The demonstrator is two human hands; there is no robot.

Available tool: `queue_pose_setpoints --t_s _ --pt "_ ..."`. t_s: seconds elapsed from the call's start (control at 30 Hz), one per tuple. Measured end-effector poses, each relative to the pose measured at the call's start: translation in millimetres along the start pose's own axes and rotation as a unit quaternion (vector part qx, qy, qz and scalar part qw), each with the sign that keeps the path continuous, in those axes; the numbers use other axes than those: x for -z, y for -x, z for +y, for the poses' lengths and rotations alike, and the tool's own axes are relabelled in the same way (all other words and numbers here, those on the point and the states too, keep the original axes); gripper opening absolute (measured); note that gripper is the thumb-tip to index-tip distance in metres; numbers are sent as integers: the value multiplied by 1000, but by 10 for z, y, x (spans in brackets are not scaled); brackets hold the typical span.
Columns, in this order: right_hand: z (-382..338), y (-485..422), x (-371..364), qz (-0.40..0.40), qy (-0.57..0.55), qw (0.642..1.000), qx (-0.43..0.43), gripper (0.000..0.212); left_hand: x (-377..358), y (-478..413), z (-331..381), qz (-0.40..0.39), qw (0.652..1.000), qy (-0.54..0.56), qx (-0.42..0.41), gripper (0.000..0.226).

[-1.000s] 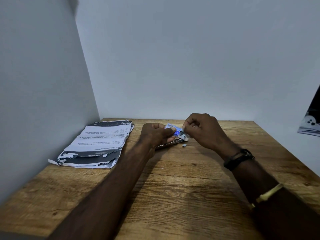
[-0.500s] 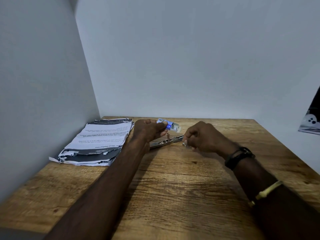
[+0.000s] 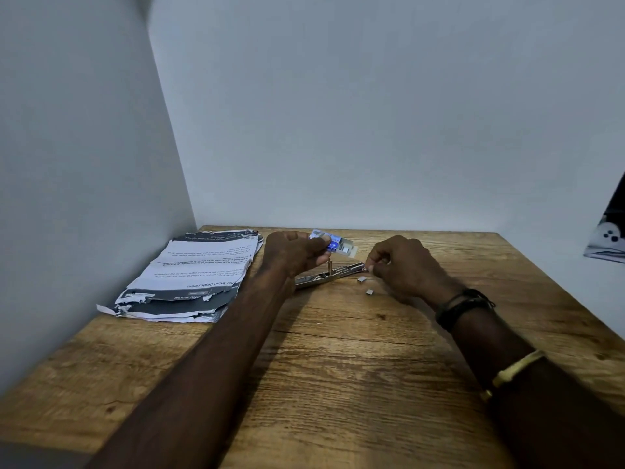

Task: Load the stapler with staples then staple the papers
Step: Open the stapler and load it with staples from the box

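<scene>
**A:** Loading step, looked like. Left hand (image 3: 294, 253) pinched the staple box (image 3: 333, 243); right hand (image 3: 402, 267) fingertips pressed together at the open stapler (image 3: 326, 275) tip, on the table (image 3: 338, 384).

**B:** Next probably needed a strip seated in the channel. Papers (image 3: 196, 275) sat unstapled, left.

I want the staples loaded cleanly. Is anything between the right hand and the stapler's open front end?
Nothing visible. The right hand has its fingertips at the front tip of the open stapler; two loose staple pieces lie on the table just nearer, beside that path.

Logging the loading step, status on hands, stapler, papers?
Left hand holds staple box; right hand pinched at open stapler tip. Two staple bits loose on table. Papers untouched.
</scene>
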State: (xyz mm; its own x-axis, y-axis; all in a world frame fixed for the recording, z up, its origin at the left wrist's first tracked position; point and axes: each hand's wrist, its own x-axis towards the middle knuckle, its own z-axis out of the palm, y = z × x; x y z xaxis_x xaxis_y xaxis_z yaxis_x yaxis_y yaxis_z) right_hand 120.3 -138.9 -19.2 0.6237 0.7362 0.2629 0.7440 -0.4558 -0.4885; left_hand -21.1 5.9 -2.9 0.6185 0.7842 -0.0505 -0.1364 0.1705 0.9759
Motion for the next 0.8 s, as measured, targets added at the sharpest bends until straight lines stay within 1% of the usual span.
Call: queue_pose_setpoints --t_s 0.03,0.13,0.2,0.27,0.37,0.43,0.53,0.6,0.67,0.73,0.8 --pt "-15 6 -24 11 5 1000 -9 20 0 1 0 1 1000 -1 1 18" --pt "-60 29 -123 -2 34 999 -17 6 -2 -7 -10 6 1000 -6 0 19" --pt "-64 24 -177 7 57 998 -8 6 -7 -8 -15 6 1000 -6 2 20" --pt "-55 8 -208 23 71 997 0 8 -6 -10 -19 8 1000 -7 0 28" --pt "-47 -3 -235 32 79 996 6 10 -2 -28 -27 7 1000 -11 0 20" --pt "-48 -4 -224 41 74 996 9 11 10 -40 -37 10 1000 -11 -2 21" --pt "-50 -12 -112 87 39 995 17 8 31 -58 -46 12 1000 -10 -2 21" --pt "-63 -7 0 130 -3 991 39 2 35 -65 -51 9 1000 -8 -2 26" --pt "-108 18 83 151 -43 984 81 4 27 -71 -58 6 1000 -9 -1 29" --pt "-173 54 109 146 -61 980 122 5 9 -68 -63 -4 1000 -10 0 29" --pt "-229 95 96 128 -56 979 149 6 -8 -56 -69 -20 1000 -9 -5 27"
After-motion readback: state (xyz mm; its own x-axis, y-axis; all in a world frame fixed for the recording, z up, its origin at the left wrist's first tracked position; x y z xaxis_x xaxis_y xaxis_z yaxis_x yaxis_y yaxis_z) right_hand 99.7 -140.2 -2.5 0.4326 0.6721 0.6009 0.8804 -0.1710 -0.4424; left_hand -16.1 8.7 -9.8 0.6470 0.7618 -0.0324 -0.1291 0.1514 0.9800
